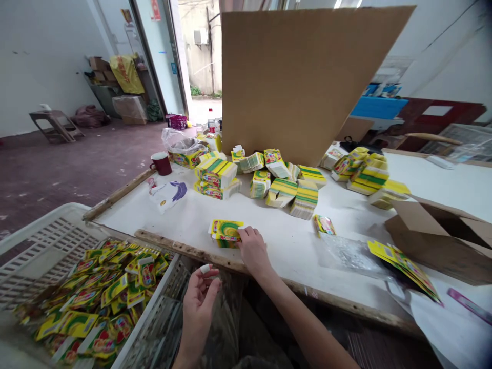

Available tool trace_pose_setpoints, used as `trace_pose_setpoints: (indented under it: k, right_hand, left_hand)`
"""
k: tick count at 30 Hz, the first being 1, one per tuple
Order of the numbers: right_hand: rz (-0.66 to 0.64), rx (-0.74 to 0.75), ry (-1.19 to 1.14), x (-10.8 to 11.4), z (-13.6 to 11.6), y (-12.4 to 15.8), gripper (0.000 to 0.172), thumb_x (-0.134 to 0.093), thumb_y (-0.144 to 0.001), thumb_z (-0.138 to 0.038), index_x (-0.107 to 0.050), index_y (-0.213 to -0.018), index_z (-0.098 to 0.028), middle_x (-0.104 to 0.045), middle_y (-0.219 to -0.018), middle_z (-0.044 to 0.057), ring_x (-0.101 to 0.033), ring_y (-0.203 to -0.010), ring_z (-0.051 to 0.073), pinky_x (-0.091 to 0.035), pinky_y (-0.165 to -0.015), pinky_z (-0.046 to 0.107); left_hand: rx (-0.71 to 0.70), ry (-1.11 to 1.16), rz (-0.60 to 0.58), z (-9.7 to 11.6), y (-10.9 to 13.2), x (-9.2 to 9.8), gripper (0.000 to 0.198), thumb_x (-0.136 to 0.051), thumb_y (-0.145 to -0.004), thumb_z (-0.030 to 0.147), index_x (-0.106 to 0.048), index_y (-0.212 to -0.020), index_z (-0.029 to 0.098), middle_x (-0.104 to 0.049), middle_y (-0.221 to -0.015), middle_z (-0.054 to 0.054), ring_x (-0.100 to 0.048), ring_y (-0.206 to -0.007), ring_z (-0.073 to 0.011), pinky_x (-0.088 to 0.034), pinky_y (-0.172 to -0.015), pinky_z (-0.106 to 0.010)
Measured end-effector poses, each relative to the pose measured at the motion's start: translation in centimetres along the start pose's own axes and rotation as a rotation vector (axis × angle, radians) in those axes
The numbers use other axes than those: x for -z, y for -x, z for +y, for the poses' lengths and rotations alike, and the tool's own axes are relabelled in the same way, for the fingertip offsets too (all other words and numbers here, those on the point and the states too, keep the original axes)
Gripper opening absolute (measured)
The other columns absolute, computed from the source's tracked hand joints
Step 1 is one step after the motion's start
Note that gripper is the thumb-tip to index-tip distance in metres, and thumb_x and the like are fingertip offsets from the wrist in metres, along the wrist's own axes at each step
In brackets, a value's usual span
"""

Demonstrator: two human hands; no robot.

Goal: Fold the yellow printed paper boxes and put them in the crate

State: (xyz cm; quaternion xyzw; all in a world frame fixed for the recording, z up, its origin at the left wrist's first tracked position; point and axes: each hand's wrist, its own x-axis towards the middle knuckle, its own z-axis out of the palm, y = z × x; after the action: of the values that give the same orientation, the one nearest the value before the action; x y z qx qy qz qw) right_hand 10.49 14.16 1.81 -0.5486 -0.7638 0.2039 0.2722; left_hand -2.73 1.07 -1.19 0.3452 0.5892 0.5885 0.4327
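Near the front edge of the white table (184, 220) lies a small yellow-and-green carton (225, 231), possibly a short stack of flat ones. My right hand (253, 251) grips its right end, the thumb hidden from view. My left hand (200, 294) hangs just off the table's edge, empty, with fingers loosely bent and apart; one fingertip has a white wrap. To its left, a white plastic crate (65, 209) holds many yellow-and-green printed packets (111, 297). Bundles of flat cartons (282, 192) sit farther back on the table.
A large cardboard sheet (300, 82) stands upright at the back. A dark red mug (161, 164) is at the far left. On the right are an open cardboard box (434, 236), a clear plastic bag (349, 253) and yellow printed sheets (403, 264). A wooden strip (184, 248) edges the table.
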Motion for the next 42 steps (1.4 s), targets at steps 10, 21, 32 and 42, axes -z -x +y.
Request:
trace_pose_setpoints:
  k: [10, 21, 32, 42]
  right_hand:
    - [-0.157, 0.048, 0.198, 2.0, 0.3, -1.0, 0.040, -0.070, -0.075, -0.015, -0.056, -0.112, -0.014, -0.063, -0.104, 0.013, -0.055, -0.096, 0.028, -0.043, -0.085, 0.036]
    - [-0.184, 0.017, 0.085, 2.2, 0.9, -1.2, 0.037, -0.078, -0.061, -0.014, -0.051, -0.086, -0.020, -0.060, -0.081, 0.001, -0.055, -0.076, 0.020, -0.038, -0.067, 0.029]
    - [-0.328, 0.023, -0.515, 3.5, -3.2, 5.3, 0.033, -0.071, -0.062, -0.008, -0.048, -0.083, -0.022, -0.054, -0.076, -0.004, -0.050, -0.064, 0.014, -0.041, -0.057, 0.025]
    - [-0.185, -0.034, -0.564, 1.8, -4.4, 8.4, 0.024, -0.069, -0.066, -0.009, -0.049, -0.071, -0.022, -0.055, -0.071, -0.002, -0.049, -0.065, 0.015, -0.040, -0.060, 0.026]
  left_hand:
    - [0.064, 0.013, -0.009, -0.2, -0.9, 0.3, 0.035, -0.067, -0.077, 0.044, -0.059, -0.100, 0.018, -0.069, -0.087, -0.004, -0.063, -0.082, -0.0167, -0.050, -0.078, -0.028]
    - [0.085, 0.040, -0.065, 0.3, -1.0, 0.6, 0.031, -0.068, -0.077, 0.040, -0.060, -0.098, 0.018, -0.069, -0.085, -0.003, -0.062, -0.079, -0.0158, -0.050, -0.075, -0.026]
    - [0.058, 0.702, 0.013, 2.8, -1.0, -3.7, 0.054, -0.065, -0.077, 0.054, -0.059, -0.120, 0.021, -0.068, -0.112, -0.010, -0.062, -0.109, -0.0273, -0.052, -0.090, -0.038]
    - [-0.057, 0.716, 0.108, 2.5, -0.1, -3.6, 0.052, -0.061, -0.080, 0.055, -0.056, -0.125, 0.028, -0.061, -0.129, -0.005, -0.053, -0.122, -0.0243, -0.046, -0.101, -0.034]
